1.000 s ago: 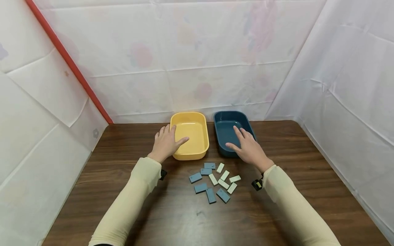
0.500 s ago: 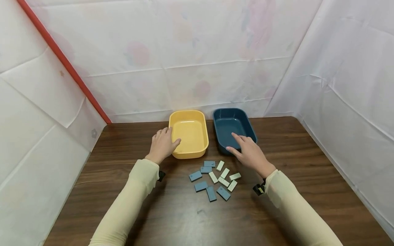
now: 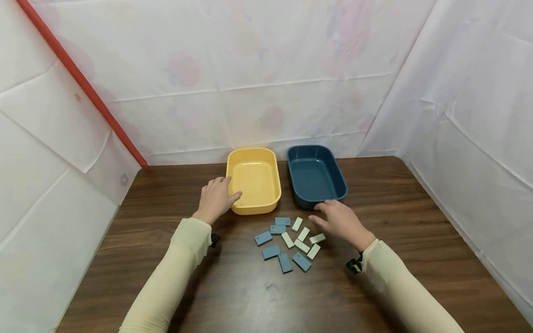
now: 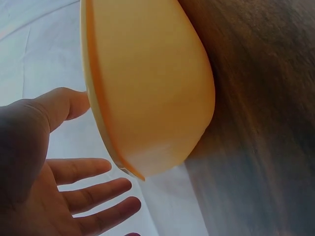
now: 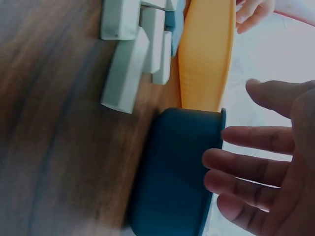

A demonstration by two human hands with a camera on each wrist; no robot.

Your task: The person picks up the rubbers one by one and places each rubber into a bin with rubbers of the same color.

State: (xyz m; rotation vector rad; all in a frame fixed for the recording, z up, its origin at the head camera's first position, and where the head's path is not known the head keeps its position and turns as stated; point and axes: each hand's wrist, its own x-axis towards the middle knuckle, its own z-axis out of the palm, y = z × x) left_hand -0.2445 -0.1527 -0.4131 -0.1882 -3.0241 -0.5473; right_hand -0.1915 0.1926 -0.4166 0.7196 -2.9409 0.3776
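My left hand [image 3: 214, 199] is beside the near left corner of a yellow plastic tray [image 3: 255, 180], its thumb over the rim in the head view. In the left wrist view the fingers [image 4: 98, 194] are spread and hold nothing. Close to the near end of a dark blue tray [image 3: 316, 178] is my right hand [image 3: 341, 222], palm down with loosely extended fingers and nothing in them. Several pale green blocks [image 3: 301, 246] lie just left of its fingertips. Several flat blue-grey blocks [image 3: 270, 252] are scattered further left on the table.
Both trays stand side by side at the back of a brown wooden table [image 3: 258, 300]. Behind it hangs a white patterned sheet [image 3: 250, 92], with more white sheeting [image 3: 470, 152] along the right side. A red strip [image 3: 83, 85] slants down at the left.
My right hand has drawn back from over the blue tray to its near edge. The left hand has shifted slightly left and nearer. The blocks lie as before.
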